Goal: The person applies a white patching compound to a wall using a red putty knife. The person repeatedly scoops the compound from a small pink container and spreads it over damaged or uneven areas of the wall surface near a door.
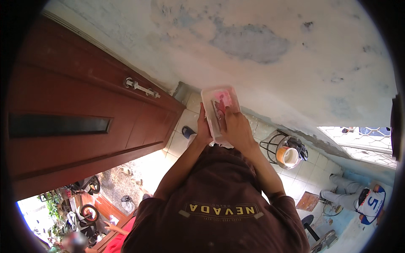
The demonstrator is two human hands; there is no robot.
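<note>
A whitish rectangular plastic container (pixel 217 135) is held in front of my chest, close to the wall. My left hand (pixel 204 130) grips its left side, fingers along the outer wall. Pink paste (pixel 227 98) is smeared over the container's far half. Over its right edge reaches my right hand (pixel 237 130), fingers closed around a small hand tool (pixel 219 106) with a reddish part, which lies inside against the paste. The fingers cover much of this tool, so its exact kind is unclear.
A patchy plastered wall (pixel 303 71) rises ahead, with a brown door (pixel 76 88) and its metal bolt (pixel 142 87) at left. At right, a bucket (pixel 287 156) rests on a stool (pixel 270 146), near a grilled window (pixel 363 143). Another person (pixel 363 202) is at far right; red clothing (pixel 120 240) shows lower left.
</note>
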